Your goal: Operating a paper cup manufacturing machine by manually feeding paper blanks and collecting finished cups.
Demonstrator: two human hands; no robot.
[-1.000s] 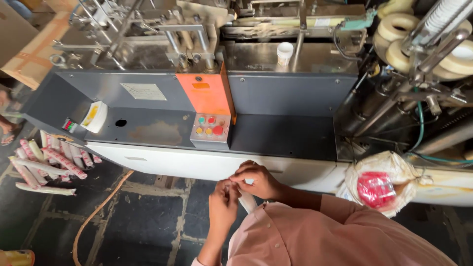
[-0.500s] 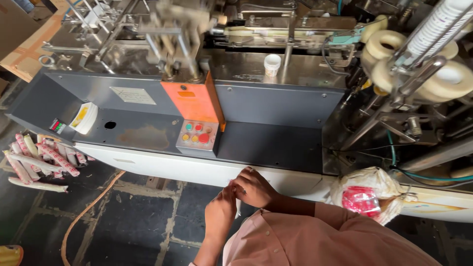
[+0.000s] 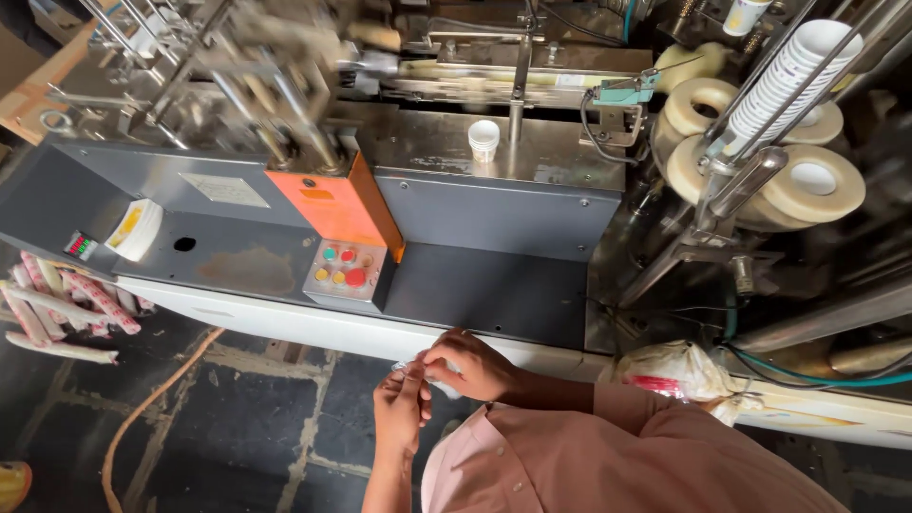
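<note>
Big grey machine fills most of frame. Orange control box centre-left, coloured buttons below it. Small white paper cup upright on steel top, upper middle. Stacked cups plus tape rolls upper right. Wrapped sleeves on floor, far left.

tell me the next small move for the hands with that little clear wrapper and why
Probably pull the fingertips gently apart to open the small clear wrapper. Both the left hand and the right hand pinch it between them, close to the body, just below the machine's white edge, and it looks bunched and unopened, though it is too small to be sure.
</note>
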